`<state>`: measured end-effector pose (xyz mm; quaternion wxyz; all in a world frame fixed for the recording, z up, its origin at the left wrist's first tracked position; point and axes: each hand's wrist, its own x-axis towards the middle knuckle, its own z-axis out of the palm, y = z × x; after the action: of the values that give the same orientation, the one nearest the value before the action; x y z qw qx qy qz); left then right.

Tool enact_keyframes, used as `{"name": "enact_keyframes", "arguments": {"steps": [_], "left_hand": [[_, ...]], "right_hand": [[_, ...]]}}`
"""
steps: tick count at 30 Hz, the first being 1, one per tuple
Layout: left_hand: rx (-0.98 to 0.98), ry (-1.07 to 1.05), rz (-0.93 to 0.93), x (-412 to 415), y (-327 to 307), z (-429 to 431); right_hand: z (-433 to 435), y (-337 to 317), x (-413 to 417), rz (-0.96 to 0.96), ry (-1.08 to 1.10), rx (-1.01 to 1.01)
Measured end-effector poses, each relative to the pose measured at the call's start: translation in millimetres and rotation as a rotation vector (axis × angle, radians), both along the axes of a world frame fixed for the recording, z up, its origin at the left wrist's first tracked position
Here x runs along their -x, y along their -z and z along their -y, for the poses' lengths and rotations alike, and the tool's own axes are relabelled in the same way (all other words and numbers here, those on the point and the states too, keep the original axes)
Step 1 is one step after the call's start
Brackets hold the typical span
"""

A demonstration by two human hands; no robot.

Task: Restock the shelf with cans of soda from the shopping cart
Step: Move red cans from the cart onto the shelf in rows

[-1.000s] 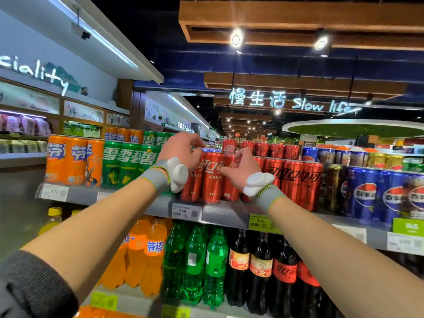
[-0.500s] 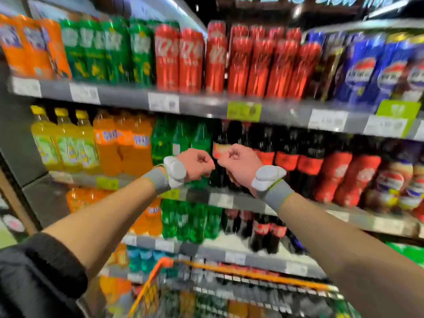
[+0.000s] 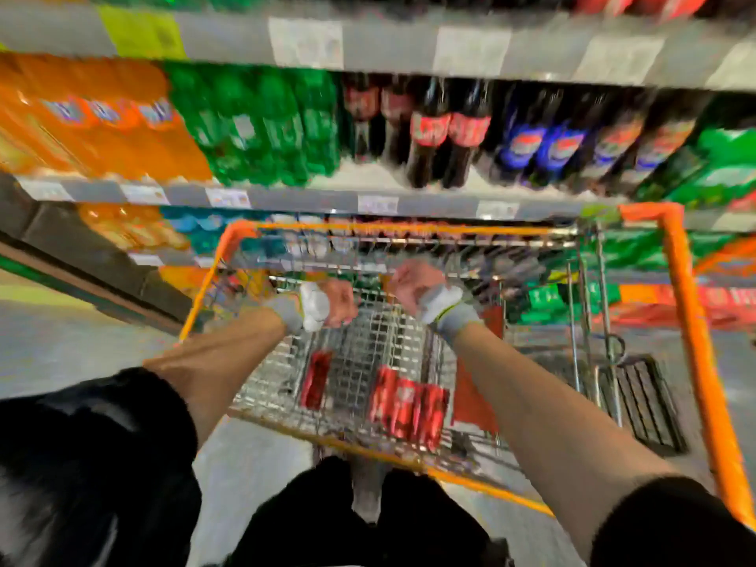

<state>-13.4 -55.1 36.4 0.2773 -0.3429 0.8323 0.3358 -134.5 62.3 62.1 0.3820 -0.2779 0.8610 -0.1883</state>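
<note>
The frame is motion-blurred. A wire shopping cart (image 3: pixel 679 304) with orange rims stands in front of me. On its floor lie red soda cans: one alone (image 3: pixel 316 378) to the left and a group of three (image 3: pixel 409 407) nearer me. My left hand (image 3: pixel 339 302) and my right hand (image 3: pixel 413 286) hang over the middle of the cart, above the cans, both with fingers curled in and nothing in them. Grey wristbands with white pads sit on both wrists. The can shelf is out of view above.
Behind the cart run shelves (image 3: pixel 311 198) of orange, green, cola and blue-labelled bottles (image 3: pixel 429 133). Grey floor (image 3: pixel 82 345) lies to the left. A dark mat (image 3: pixel 642 403) shows through the cart's right side. My dark-clothed legs (image 3: pixel 347 521) stand at the cart's near edge.
My hands have dropped from the red cans on the top shelf down over the cart, empty. My view swung down from the shelf to the cart.
</note>
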Motion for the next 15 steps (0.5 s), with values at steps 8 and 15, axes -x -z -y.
{"name": "enact_keyframes", "arguments": {"steps": [8,15], "left_hand": [[-0.161,0.105,0.149,-20.3,115.9,-20.0],[-0.182,0.238,0.245,-3.1,206.9,-18.5]], "right_hand": [[-44.9,113.6,-25.1,-0.008,-0.055,-0.289],[-71.1,219.9,-16.7,-0.030,-0.178,-0.623]]}}
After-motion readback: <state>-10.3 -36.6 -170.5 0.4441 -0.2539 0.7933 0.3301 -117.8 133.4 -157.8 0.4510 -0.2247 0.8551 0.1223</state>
